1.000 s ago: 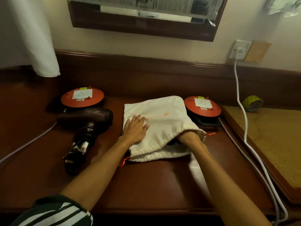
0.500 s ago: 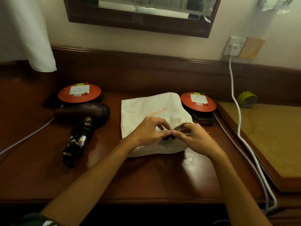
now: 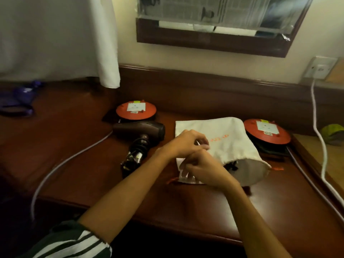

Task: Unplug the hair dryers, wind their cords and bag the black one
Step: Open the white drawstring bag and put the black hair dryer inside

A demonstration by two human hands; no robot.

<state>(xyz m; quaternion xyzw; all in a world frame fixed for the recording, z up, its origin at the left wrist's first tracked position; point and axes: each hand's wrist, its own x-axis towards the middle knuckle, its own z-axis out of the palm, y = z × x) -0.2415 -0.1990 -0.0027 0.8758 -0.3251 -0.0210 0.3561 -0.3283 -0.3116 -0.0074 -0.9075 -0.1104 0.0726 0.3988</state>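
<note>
From the head camera I see both my hands working at the near edge of the white bag (image 3: 230,144), which lies on the tabletop (image 3: 167,198) with its mouth gaping toward the near right. Something black (image 3: 230,165) shows just inside that mouth; I judge it to be the black hair dryer, already bagged. My left hand (image 3: 186,144) has its fingers curled, pinching the cloth near the bag's left side. My right hand (image 3: 202,170) sits just nearer, fingers curled over the bag's hem; whether it pinches the hem or the orange drawstring (image 3: 172,181) I cannot tell.

The step in hand looks like closing the bag. Next I would need to find both orange string ends, one at the near left and one (image 3: 277,168) at the right of the mouth, and pull them apart to cinch it.

Counting: one bag, one brown hair dryer (image 3: 141,130) left of it with its cord wound round the handle, two orange cord reels (image 3: 135,110) (image 3: 266,131), one white cable (image 3: 318,127) in the wall socket (image 3: 319,68).
</note>
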